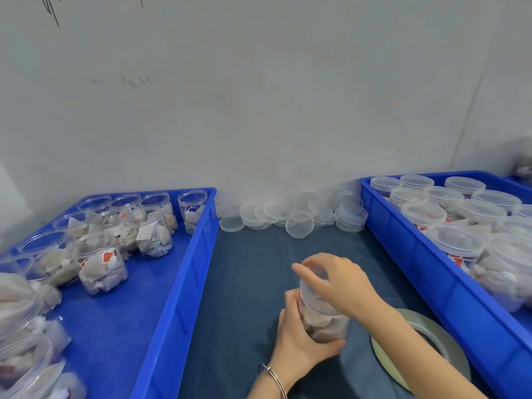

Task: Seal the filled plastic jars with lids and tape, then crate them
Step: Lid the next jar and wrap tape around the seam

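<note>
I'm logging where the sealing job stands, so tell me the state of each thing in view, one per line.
Jar in hands: filled, upright, lid being fitted.
Left hand: gripping the jar's body.
Right hand: on the jar's top.
Left crate jars: filled, open, no lids.
Right crate jars: filled, lidded.
Loose lids: piled by the wall, unused.
Tape roll: lying flat, untouched.

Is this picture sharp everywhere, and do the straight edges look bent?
Head view: soft, even light; the jar and right hand are slightly blurred; the left crate and right crate rims splay outward from wide-angle distortion; the clear lids blend together.
</note>
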